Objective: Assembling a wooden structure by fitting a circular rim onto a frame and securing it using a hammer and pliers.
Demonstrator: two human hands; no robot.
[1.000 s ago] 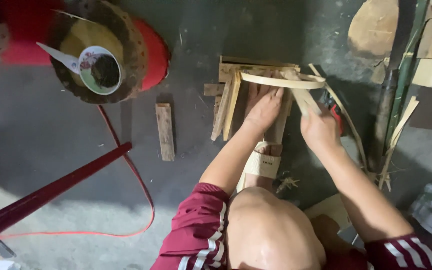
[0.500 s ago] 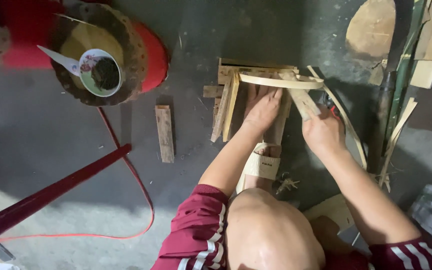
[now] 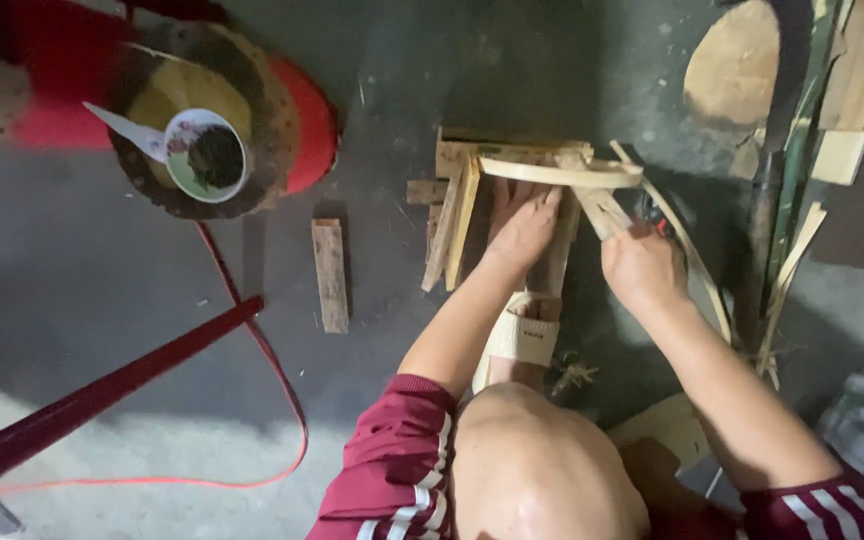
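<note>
My left hand (image 3: 524, 225) lies flat, fingers stretched, on a wooden slat in a small pile of wood pieces (image 3: 457, 195) on the dark floor. My right hand (image 3: 642, 265) is closed around a pale bamboo stick (image 3: 602, 208) that runs up to a bent bamboo strip (image 3: 562, 172) lying across the pile. Something red (image 3: 657, 218) shows just above the right hand's fingers; I cannot tell what it is. A long thin strip (image 3: 702, 270) curves down past the right hand. My sandalled foot (image 3: 522, 335) is planted under the left forearm, my knee (image 3: 542, 470) below it.
A loose wood block (image 3: 330, 275) lies left of the pile. A bowl with a spoon (image 3: 207, 155) sits on a round stump (image 3: 252, 120). A red cord (image 3: 272, 380) and a red bar (image 3: 102, 390) cross the floor. Bamboo poles (image 3: 787, 190) and boards (image 3: 732, 65) stand at the right.
My right hand has shifted slightly on the stick, and the bent strip sits a little lower. My left hand stays pressed on the slat.
</note>
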